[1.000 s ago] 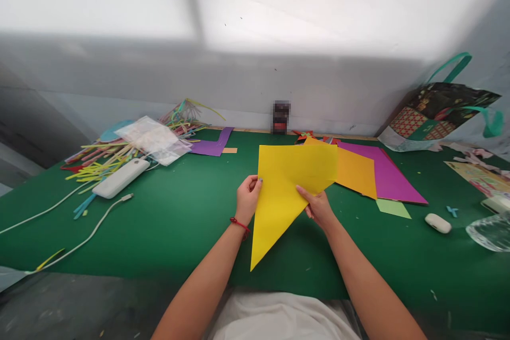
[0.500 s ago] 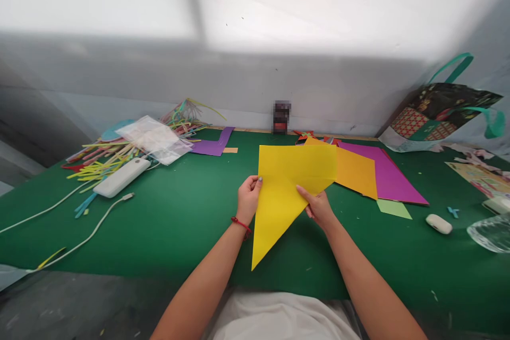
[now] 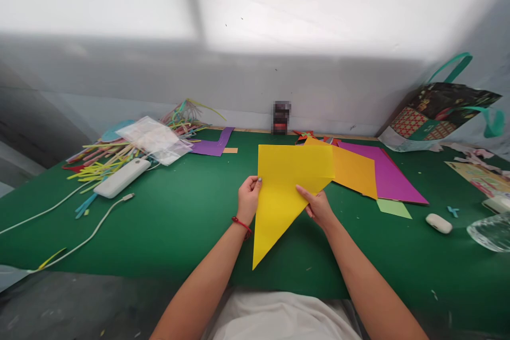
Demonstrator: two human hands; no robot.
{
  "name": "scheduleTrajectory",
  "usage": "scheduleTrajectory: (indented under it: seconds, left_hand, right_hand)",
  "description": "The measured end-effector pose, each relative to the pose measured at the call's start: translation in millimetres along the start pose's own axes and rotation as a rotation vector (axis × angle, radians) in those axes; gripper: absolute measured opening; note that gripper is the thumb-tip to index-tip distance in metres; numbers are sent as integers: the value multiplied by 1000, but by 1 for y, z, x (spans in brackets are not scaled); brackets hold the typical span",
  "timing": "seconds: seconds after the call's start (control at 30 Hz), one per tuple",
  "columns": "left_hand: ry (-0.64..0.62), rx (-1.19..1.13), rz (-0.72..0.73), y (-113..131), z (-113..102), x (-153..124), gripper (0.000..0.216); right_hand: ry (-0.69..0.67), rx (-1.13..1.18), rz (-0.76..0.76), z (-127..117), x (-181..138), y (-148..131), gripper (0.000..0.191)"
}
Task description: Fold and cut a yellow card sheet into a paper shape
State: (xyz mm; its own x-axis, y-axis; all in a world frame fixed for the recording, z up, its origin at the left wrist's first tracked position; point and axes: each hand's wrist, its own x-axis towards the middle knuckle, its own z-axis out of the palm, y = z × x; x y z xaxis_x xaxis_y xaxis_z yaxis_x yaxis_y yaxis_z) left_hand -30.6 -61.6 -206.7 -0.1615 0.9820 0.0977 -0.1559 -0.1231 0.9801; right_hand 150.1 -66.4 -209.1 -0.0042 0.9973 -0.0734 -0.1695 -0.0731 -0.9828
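Note:
A folded sheet of yellow paper (image 3: pixel 285 180) is held up over the green table (image 3: pixel 191 223), its long point hanging down toward me. My left hand (image 3: pixel 249 195) pinches its left edge between thumb and fingers, with a red cord bracelet (image 3: pixel 241 226) on the wrist. On the slanted right edge, my right hand (image 3: pixel 316 206) grips the sheet, thumb flat on the front and fingers behind. Just beyond its right side lies orange paper (image 3: pixel 354 170), partly covering a magenta sheet (image 3: pixel 392 172).
At the left, a white power bank (image 3: pixel 122 177) and cable (image 3: pixel 104 219) lie by a heap of paper strips (image 3: pixel 99 167) and a clear plastic bag (image 3: pixel 153 138). A white earphone case (image 3: pixel 439 223), a clear plastic item (image 3: pixel 492 232) and a patterned bag (image 3: pixel 434 117) are on the right.
The yellow paper's upper right corner has shifted very slightly left. Both hands keep the same hold and place.

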Motion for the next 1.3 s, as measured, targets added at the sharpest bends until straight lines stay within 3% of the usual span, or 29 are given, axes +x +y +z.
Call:
scheduleTrajectory:
  seconds: [1.3]
  left_hand:
    - [-62, 42, -22, 4, -1, -3, 42]
  right_hand:
    - [57, 53, -47, 2, -1, -4, 34]
